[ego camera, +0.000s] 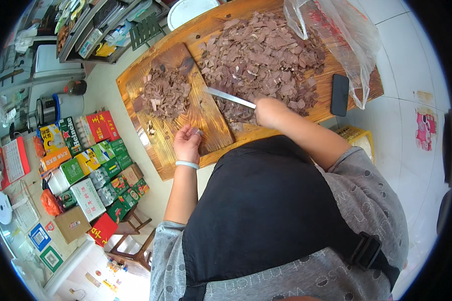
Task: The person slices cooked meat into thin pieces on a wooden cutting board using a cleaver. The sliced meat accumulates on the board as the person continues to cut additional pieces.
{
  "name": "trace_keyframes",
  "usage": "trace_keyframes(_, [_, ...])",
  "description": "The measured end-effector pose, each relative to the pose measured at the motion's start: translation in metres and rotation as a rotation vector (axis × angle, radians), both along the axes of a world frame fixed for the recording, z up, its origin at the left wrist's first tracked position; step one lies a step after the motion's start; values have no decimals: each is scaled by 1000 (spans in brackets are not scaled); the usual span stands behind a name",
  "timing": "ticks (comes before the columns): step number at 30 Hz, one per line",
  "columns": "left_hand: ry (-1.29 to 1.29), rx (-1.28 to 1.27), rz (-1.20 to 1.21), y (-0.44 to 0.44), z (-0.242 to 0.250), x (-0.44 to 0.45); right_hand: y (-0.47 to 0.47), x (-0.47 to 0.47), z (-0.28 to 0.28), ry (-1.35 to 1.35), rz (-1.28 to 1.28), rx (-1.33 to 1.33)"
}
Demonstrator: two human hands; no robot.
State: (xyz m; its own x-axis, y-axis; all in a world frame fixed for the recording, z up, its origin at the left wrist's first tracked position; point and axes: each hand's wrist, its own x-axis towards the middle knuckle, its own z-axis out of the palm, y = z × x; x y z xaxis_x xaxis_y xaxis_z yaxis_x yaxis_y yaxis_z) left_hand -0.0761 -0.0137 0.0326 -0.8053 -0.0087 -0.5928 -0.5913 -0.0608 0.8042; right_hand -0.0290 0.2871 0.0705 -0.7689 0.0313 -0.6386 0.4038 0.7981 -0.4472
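My right hand [270, 113] grips a long narrow knife [229, 96], its blade reaching left over the edge of the wooden cutting board [214, 129]. Between the fingertips of my left hand [187, 143] is a small brownish piece [196, 131], held above the board's near part. A small heap of thin brown-pink slices [165, 92] lies on the board, apart from my hands. Beyond the knife, a much larger pile of similar slices [263, 56] covers the wooden table. What the slices are made of I cannot tell. A few pale scraps [150, 128] rest at the board's left.
A clear plastic bag [356, 49] drapes over the table's right end, near a black phone [339, 95]. Stacked cartons [88, 197] stand on the left. A green folding chair [146, 32] and a round white lid [190, 12] are behind the table. A yellow crate [356, 135] sits at right.
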Motion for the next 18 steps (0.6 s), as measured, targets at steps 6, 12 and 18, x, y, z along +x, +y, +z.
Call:
trace_keyframes(6, [740,-534,-632,20,-21,12,38,11,19,80,-241,-381])
trace_keyframes(12, [1136,-622,-945,15,-22,31,21,65,16,171,-221,-154])
trace_keyframes(18, [1088,-717,-832,9,-27,41,2,108,-14,176,-370,-306])
